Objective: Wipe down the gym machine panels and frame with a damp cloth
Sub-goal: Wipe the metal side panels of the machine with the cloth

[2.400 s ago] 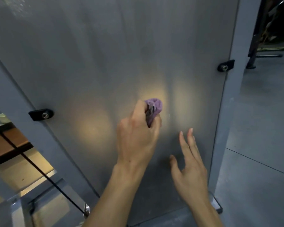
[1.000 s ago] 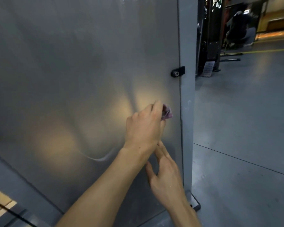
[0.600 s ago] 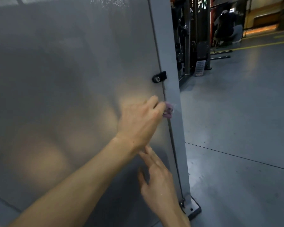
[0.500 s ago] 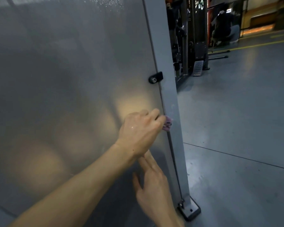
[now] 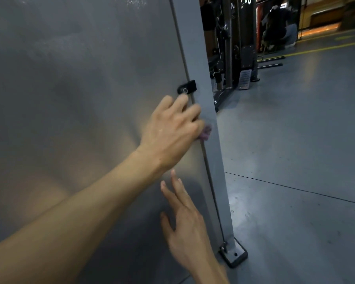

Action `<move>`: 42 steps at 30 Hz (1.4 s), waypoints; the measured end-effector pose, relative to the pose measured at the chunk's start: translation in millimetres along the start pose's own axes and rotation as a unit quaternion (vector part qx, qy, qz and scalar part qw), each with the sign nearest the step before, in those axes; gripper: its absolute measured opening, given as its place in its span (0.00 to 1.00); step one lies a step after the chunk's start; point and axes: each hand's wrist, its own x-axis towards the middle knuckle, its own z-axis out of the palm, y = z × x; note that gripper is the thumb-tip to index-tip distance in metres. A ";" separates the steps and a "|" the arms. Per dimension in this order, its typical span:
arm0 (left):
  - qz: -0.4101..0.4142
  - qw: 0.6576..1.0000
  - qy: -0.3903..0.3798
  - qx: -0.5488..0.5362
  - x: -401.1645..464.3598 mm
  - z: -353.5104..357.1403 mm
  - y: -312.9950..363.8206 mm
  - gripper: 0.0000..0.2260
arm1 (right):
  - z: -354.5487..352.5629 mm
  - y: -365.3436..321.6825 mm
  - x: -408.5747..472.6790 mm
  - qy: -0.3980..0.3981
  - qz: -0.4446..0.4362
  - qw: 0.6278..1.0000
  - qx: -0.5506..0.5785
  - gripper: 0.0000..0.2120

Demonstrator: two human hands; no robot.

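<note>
- Right hand (image 5: 188, 234), nearest, at 6 o'clock: fingers straight and relaxed, empty, just off the panel (image 5: 80, 99); contact unclear.
- Left hand (image 5: 172, 128), centre: fingers curled round a purple cloth (image 5: 205, 133), mostly hidden, pressed where panel meets frame post (image 5: 205, 111).
- Black clip (image 5: 187, 87) just above, at 12 o'clock from the knuckles.
- Progress, judged: droplets near the panel top suggest wiping under way; post, foot plate (image 5: 234, 254) apparently left.
- Far, 1 o'clock: other machines (image 5: 234, 48).
</note>
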 end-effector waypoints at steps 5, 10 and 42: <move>0.079 0.995 -0.033 -0.052 -6.7 5.2 13.6 0.15 | -3.1 -2.9 -0.3 -0.011 0.004 1.000 -0.012 0.33; 0.152 0.987 -0.037 -0.044 -13.9 5.6 14.5 0.12 | -6.0 -5.3 -0.7 -0.023 0.007 0.999 -0.028 0.33; 0.127 0.983 -0.019 -0.133 -9.7 21.5 23.4 0.12 | 7.3 5.4 -1.2 0.003 -0.011 1.000 -0.019 0.33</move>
